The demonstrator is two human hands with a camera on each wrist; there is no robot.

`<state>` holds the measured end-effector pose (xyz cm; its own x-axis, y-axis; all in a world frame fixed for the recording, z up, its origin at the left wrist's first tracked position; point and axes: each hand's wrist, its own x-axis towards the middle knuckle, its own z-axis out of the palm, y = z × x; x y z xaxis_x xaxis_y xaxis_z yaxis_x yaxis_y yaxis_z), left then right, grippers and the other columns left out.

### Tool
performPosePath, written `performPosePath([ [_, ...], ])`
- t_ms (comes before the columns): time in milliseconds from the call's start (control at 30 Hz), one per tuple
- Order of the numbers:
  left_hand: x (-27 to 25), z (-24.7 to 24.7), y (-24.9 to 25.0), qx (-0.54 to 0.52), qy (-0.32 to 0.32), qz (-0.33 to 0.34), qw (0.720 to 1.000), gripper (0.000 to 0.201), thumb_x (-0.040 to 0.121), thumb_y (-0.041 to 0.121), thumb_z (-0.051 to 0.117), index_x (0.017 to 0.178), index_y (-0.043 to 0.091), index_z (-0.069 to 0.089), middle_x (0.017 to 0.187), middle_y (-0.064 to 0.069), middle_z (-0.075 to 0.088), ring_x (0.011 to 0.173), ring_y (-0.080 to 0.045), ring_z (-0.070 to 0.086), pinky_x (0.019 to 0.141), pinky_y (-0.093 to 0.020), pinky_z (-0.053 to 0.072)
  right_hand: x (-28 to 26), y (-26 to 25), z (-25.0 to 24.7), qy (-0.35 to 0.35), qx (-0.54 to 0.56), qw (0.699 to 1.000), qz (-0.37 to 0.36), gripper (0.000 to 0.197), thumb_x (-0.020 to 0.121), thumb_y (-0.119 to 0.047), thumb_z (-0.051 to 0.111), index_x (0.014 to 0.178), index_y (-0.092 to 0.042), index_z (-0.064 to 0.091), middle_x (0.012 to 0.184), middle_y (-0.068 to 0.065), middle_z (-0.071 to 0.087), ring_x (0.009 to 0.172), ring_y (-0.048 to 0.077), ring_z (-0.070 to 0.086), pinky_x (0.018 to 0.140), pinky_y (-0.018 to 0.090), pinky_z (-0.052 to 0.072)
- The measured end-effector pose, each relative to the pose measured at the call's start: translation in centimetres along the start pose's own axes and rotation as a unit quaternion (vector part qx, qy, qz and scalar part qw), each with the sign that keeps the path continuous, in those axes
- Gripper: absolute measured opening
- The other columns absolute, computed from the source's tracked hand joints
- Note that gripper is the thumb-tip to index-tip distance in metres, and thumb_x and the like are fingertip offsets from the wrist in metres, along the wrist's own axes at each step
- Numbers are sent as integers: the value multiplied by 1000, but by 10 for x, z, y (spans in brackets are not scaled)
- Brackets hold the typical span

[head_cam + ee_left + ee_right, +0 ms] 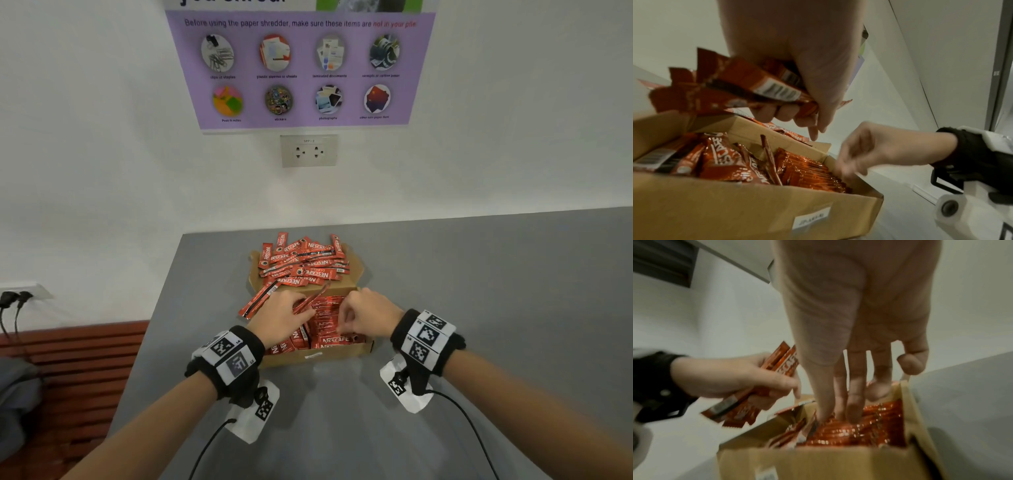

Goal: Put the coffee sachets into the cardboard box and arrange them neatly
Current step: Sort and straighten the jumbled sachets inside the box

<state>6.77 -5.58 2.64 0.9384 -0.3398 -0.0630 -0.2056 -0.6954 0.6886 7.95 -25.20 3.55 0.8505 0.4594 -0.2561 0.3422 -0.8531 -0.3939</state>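
Note:
An open cardboard box (308, 358) stands on the grey table (479, 291). Red Nescafe sachets stand on edge in a packed row (325, 322) on its right side; others lean loosely on its left side. My left hand (284, 315) hovers over the box and grips a bundle of sachets (748, 84). My right hand (363, 311) reaches down into the box, and its straight fingers (853, 410) press into the packed row (869, 431). A loose pile of sachets (301, 263) lies on the box's far flap.
A few sachets (257, 301) hang over the box's left side onto the table. The table's left edge runs close to the box, with a wooden bench (85, 359) below it. The wall, with a socket (308, 150) and a poster (301, 68), rises just behind.

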Motion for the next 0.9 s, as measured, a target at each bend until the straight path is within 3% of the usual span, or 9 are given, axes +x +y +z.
performPosePath([
  [167,1,6,-2,15,-50,-12,999,15,89,29,59,91,16,68,93,2,69,82,-15,65,80,-39,53,-6,-11,-6,128,177,974,-64,24,93,-12,50,116,-13,58,81,-3,63,60,2,52,61,20,46],
  [333,2,5,5,42,-61,9,997,33,81,46,65,99,19,68,89,5,69,75,-10,62,73,-35,53,-5,-7,-3,162,199,965,-55,14,90,-15,59,101,-12,68,78,-16,58,61,-8,55,62,8,42],
  [400,1,3,8,-8,-44,15,999,32,80,48,65,89,18,69,79,5,68,69,-6,60,69,-28,50,-4,0,-2,166,190,966,-52,13,86,-15,64,98,-15,70,87,-13,64,64,-1,57,64,13,46],
  [467,-2,0,11,-57,-16,17,998,19,85,36,65,84,17,69,78,7,67,68,-1,58,68,-19,47,-4,8,-3,164,183,969,-38,12,83,-19,68,95,-18,71,90,-5,68,73,11,60,70,24,50],
  [533,-3,-4,11,-81,-9,9,997,9,84,24,67,87,16,69,85,4,69,71,1,59,72,-16,50,-6,13,-5,151,169,974,-27,9,81,-21,71,90,-20,72,83,-10,66,74,6,58,68,20,46],
  [633,-5,-5,10,-76,-19,-4,997,5,80,19,72,84,17,68,85,-1,70,75,-8,64,75,-21,54,-9,13,-7,134,179,974,-41,9,78,-21,73,86,-16,71,73,-16,61,66,-7,56,62,9,42],
  [733,-5,-4,11,-84,39,9,996,3,80,21,73,80,20,70,82,2,70,76,-10,64,74,-23,52,-14,11,-5,158,263,950,-58,18,90,-26,58,101,-13,64,78,-3,66,65,6,61,63,16,50],
  [800,-4,-4,12,-77,87,34,993,3,79,23,73,80,24,71,82,7,69,79,-8,63,76,-25,51,-15,11,-6,168,274,945,-62,27,98,-26,41,109,-10,61,80,-2,64,62,10,61,59,13,48],
  [900,-4,-6,11,-20,121,116,986,4,79,21,73,82,22,72,87,9,67,82,-8,61,80,-29,51,-15,8,-8,146,257,953,-65,31,98,-26,42,104,-7,65,79,0,66,66,15,62,61,15,48],
])
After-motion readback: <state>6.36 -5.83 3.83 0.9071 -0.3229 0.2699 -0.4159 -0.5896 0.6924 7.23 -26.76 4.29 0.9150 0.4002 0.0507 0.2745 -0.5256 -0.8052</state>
